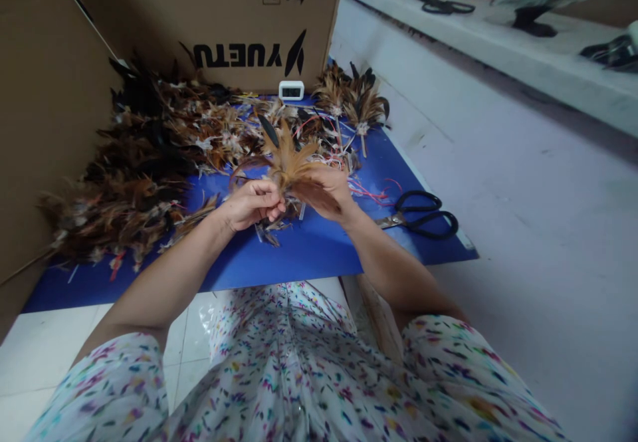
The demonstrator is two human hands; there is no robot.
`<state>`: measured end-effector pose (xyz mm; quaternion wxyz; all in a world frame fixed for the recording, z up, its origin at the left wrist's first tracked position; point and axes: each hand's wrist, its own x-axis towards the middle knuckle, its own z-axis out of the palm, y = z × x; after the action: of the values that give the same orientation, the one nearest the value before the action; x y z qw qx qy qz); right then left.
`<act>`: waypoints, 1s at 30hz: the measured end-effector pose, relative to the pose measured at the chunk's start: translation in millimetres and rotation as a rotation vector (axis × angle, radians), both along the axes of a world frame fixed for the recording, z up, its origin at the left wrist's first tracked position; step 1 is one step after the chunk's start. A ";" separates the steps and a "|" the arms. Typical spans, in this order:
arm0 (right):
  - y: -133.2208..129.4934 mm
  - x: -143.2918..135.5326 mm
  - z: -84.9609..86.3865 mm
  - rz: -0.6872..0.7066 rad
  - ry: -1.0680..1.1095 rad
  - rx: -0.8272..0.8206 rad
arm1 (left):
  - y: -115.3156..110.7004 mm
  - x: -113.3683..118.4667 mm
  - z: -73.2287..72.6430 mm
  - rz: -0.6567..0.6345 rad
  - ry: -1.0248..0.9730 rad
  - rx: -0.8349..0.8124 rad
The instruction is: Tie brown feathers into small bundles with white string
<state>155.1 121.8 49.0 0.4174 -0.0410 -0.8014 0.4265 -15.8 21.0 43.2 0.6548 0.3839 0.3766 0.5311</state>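
A bunch of feathers [285, 153], golden brown with one dark feather, fans upward between my two hands above the blue board. My left hand [253, 204] pinches its lower end, with thumb and fingers closed together. On the other side my right hand [329, 188] is curled at the bunch, with brown feathers lying across its fingers; the fingertips are partly hidden. Below the hands, some loose feather bits [270, 234] lie on the board. Black-handled scissors [423, 215] rest to the right of my right forearm, blades pointing left.
Heaped feathers [134, 169] cover the blue board [299, 256] at left and back. Two tied feather bundles [359, 106] lie at back right near pink strings [371, 193]. A small white digital clock [291, 90] stands before a cardboard box [224, 16]. A ledge [478, 36] runs along the right wall.
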 end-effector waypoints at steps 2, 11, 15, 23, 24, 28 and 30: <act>-1.5 -0.6 3.7 -0.019 -0.043 -0.016 | 0.2 -0.3 -0.4 0.002 0.006 -0.007; 3.3 -3.1 -15.7 0.114 0.021 -0.247 | -1.4 1.0 2.5 0.059 0.023 0.027; 3.4 0.1 -6.6 0.061 0.049 -0.278 | -0.9 0.9 5.1 0.100 0.061 0.047; 27.3 3.6 3.9 -0.273 0.110 -0.201 | 1.8 -3.5 9.2 0.232 0.117 0.109; 33.7 7.3 4.6 -0.327 0.117 -0.219 | 2.2 -4.6 9.4 0.265 0.108 0.115; 60.6 34.3 14.6 -0.490 0.092 -0.223 | 3.9 -8.0 12.3 0.390 0.073 0.164; 71.8 51.8 21.4 -0.541 0.067 -0.200 | 4.8 -9.1 14.6 0.445 0.058 0.176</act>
<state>206.9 193.6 70.4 0.5362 -0.2800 -0.7011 0.3776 -24.9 25.8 57.8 0.4745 0.3623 0.4228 0.6818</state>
